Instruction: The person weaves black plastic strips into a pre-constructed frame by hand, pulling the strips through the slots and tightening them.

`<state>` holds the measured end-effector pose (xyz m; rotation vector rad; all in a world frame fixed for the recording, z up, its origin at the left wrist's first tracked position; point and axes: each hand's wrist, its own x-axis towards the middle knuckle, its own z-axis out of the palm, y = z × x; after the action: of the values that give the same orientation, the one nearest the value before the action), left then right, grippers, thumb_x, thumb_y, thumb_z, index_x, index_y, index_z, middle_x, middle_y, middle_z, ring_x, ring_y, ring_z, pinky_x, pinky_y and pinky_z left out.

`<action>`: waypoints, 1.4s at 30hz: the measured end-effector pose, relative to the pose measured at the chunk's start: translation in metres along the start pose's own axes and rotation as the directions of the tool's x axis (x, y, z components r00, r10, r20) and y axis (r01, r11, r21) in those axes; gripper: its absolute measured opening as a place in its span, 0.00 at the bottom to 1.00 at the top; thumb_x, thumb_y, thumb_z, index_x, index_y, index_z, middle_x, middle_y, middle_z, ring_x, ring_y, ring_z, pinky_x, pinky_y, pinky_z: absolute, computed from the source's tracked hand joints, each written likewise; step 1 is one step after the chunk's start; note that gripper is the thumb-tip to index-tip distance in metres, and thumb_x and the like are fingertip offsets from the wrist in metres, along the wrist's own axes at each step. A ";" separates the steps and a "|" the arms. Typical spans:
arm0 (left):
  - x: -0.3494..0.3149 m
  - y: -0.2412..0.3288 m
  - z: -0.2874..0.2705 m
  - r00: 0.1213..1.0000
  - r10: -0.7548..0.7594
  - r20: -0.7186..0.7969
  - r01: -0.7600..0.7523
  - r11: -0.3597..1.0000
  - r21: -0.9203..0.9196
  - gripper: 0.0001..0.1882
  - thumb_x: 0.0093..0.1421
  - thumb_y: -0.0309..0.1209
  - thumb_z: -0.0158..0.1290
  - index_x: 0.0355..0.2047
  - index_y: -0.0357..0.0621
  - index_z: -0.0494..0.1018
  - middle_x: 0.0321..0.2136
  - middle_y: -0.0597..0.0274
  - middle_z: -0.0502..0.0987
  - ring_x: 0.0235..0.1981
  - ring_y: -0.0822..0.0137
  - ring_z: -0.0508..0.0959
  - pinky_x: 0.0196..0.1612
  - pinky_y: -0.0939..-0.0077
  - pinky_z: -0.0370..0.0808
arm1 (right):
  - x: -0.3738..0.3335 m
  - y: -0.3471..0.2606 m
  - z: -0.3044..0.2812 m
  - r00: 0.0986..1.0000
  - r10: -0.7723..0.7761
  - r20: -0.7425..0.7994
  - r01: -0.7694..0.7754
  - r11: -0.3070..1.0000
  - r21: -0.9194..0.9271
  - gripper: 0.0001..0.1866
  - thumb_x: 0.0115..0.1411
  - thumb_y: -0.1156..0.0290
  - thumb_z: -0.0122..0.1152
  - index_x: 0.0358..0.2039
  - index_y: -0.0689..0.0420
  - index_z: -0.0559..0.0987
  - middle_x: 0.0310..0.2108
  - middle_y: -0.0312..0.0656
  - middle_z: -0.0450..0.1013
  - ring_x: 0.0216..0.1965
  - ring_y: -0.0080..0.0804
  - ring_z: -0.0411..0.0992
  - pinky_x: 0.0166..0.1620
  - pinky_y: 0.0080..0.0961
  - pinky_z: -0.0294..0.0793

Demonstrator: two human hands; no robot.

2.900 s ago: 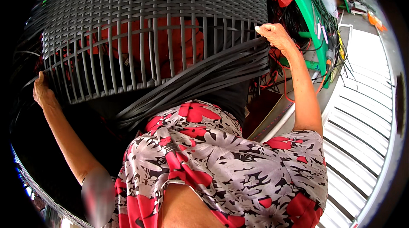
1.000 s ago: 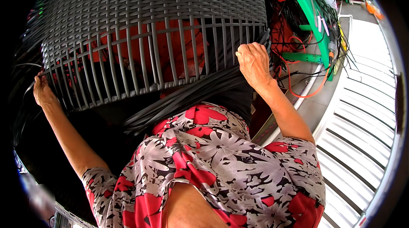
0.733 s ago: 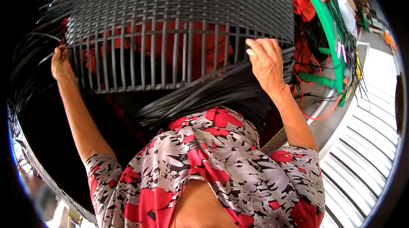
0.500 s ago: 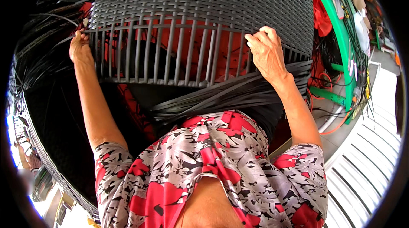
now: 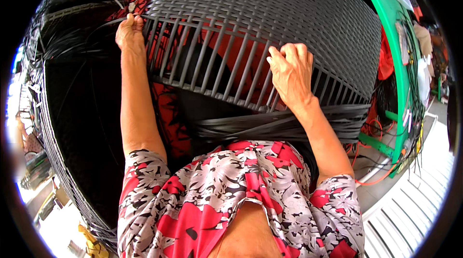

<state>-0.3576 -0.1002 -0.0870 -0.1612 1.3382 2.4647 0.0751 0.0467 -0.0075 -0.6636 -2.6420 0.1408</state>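
In front of me lies a dark grey woven panel of plastic wicker. Its far part is closely woven, while its near part shows bare parallel ribs. At the panel's left edge my left hand is closed in a pinch on a flat dark strip, which runs rightward across the ribs below the weave. My right hand is over the ribs near the weave's lower edge, fingers curled and thumb side toward the left. What sits under its fingertips is hidden.
Loose dark strips lie bundled between the panel and my body. A green frame with hanging strands curves along the right. On the left stands a dark woven piece. A white slatted surface is at lower right.
The view has shifted, so the panel appears farther right and more tilted. My right hand has moved left along the ribs relative to the panel. The left hand keeps its pinch at the edge.
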 end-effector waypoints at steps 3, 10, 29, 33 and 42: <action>-0.011 0.000 0.008 0.999 0.040 0.004 -0.041 0.999 0.022 0.09 0.54 0.20 0.60 0.26 0.37 0.69 0.25 0.53 0.77 0.25 0.61 0.80 0.30 0.72 0.82 | 0.002 -0.013 0.007 1.000 0.011 -0.028 -0.011 1.000 -0.002 0.12 0.50 0.66 0.65 0.33 0.58 0.76 0.32 0.39 0.65 0.39 0.39 0.63 0.40 0.38 0.63; -0.032 0.004 0.028 0.984 0.027 -0.176 -0.019 0.999 0.048 0.08 0.53 0.17 0.59 0.27 0.33 0.69 0.24 0.53 0.76 0.22 0.61 0.79 0.26 0.74 0.82 | 0.040 -0.006 0.004 0.982 0.074 -0.174 -0.069 0.997 0.038 0.16 0.47 0.66 0.70 0.33 0.54 0.72 0.35 0.37 0.66 0.40 0.38 0.64 0.42 0.39 0.63; -0.044 0.008 0.038 0.946 0.001 -0.325 0.007 1.000 0.022 0.08 0.52 0.15 0.58 0.28 0.31 0.68 0.24 0.49 0.76 0.20 0.58 0.79 0.24 0.72 0.82 | 0.090 -0.025 0.062 0.975 -0.219 -0.048 0.221 0.974 0.055 0.11 0.55 0.63 0.63 0.28 0.52 0.70 0.28 0.33 0.65 0.34 0.34 0.65 0.38 0.34 0.63; -0.046 0.008 0.041 0.947 -0.006 -0.321 0.009 1.000 0.009 0.08 0.52 0.14 0.58 0.28 0.32 0.68 0.25 0.49 0.76 0.21 0.58 0.79 0.24 0.71 0.82 | 0.115 -0.020 0.059 0.999 -0.013 0.045 0.021 0.984 -0.179 0.13 0.52 0.59 0.65 0.30 0.51 0.73 0.31 0.35 0.66 0.38 0.34 0.67 0.40 0.37 0.64; -0.061 0.017 0.052 0.941 -0.019 -0.339 0.005 0.999 -0.042 0.08 0.52 0.13 0.56 0.29 0.32 0.67 0.25 0.48 0.76 0.20 0.57 0.79 0.23 0.69 0.82 | 0.149 -0.074 0.093 0.946 -0.311 -0.090 0.315 0.948 0.031 0.39 0.47 0.40 0.63 0.54 0.50 0.67 0.57 0.42 0.58 0.57 0.43 0.54 0.51 0.51 0.57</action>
<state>-0.3035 -0.0798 -0.0294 -0.6291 1.4099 2.5359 -0.1149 0.0523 -0.0230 -0.2216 -2.6131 0.0776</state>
